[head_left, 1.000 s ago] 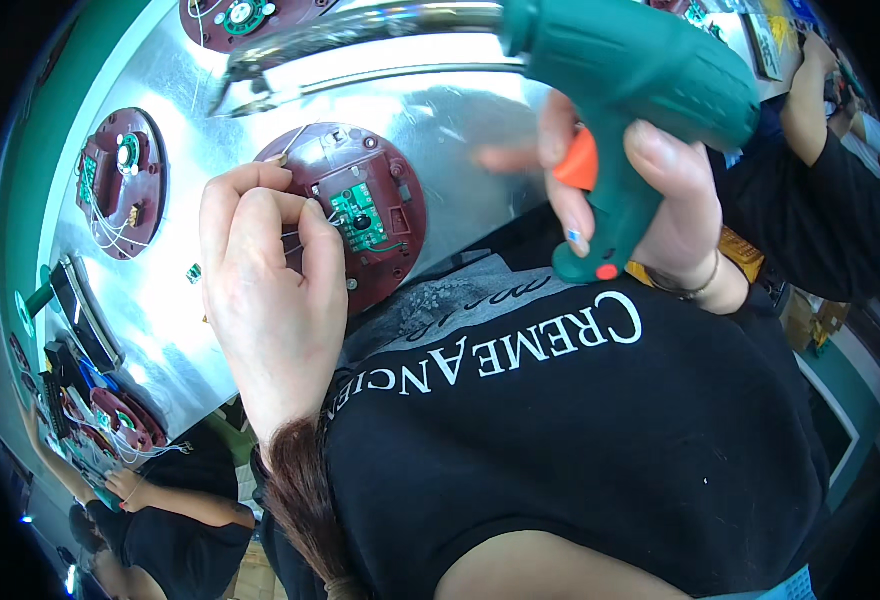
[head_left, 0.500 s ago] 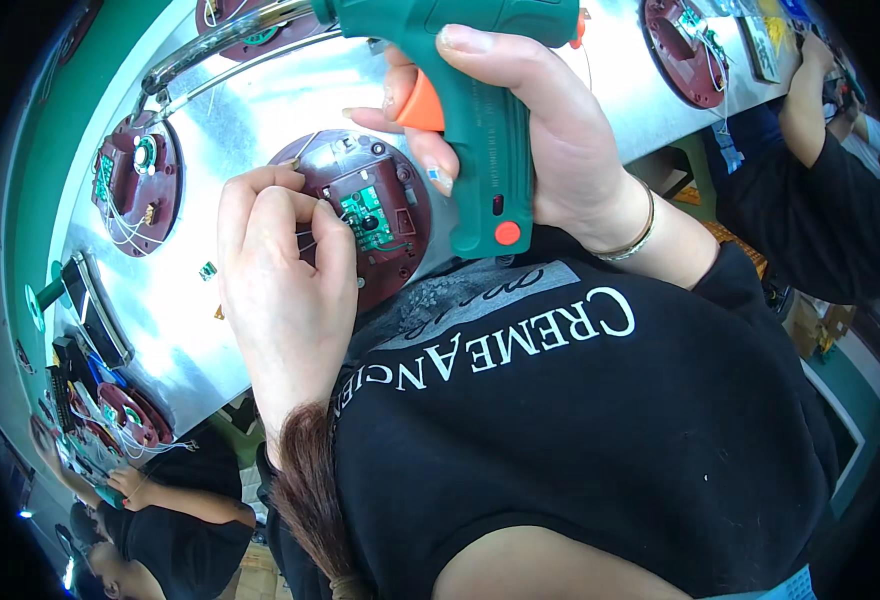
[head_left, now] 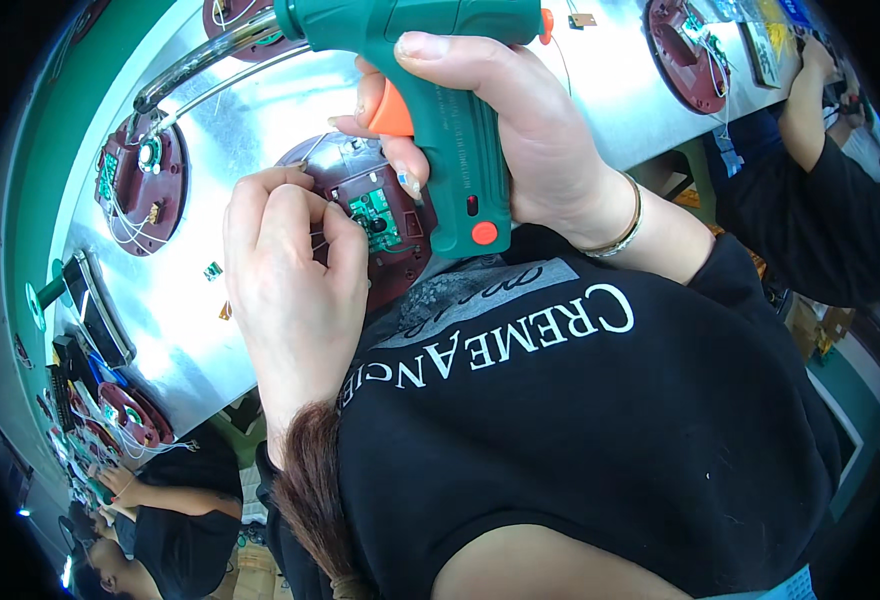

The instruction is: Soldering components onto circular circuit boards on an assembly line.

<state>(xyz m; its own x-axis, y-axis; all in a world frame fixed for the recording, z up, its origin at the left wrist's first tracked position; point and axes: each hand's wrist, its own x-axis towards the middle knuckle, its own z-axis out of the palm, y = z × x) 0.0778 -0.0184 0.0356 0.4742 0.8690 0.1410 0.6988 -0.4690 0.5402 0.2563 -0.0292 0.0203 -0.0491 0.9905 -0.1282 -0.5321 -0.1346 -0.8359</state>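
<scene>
My right hand (head_left: 550,135) is wrapped round the handle of a green soldering gun (head_left: 457,140) with an orange trigger. Its metal barrel and a thin tube beside it reach to the upper left, well away from the work. Below it lies a round dark red housing (head_left: 398,275) with a small green circuit board (head_left: 388,228) in its middle. My left hand (head_left: 295,265) rests over the housing's left side, thumb and fingers pinched together at the board's edge. What they pinch is hidden behind the fingers.
Another dark red housing (head_left: 168,205) with white wires lies at the left, near the gun's tip; one more (head_left: 672,45) is at the upper right. A tiny green board (head_left: 213,271) lies on the metal table. Co-workers' hands show at the right (head_left: 817,58) and lower left (head_left: 120,485).
The soldering gun and my right hand have shifted a little left and down, covering more of the housing. My left hand stays pinched at the board. The lower-left co-worker's arms have moved.
</scene>
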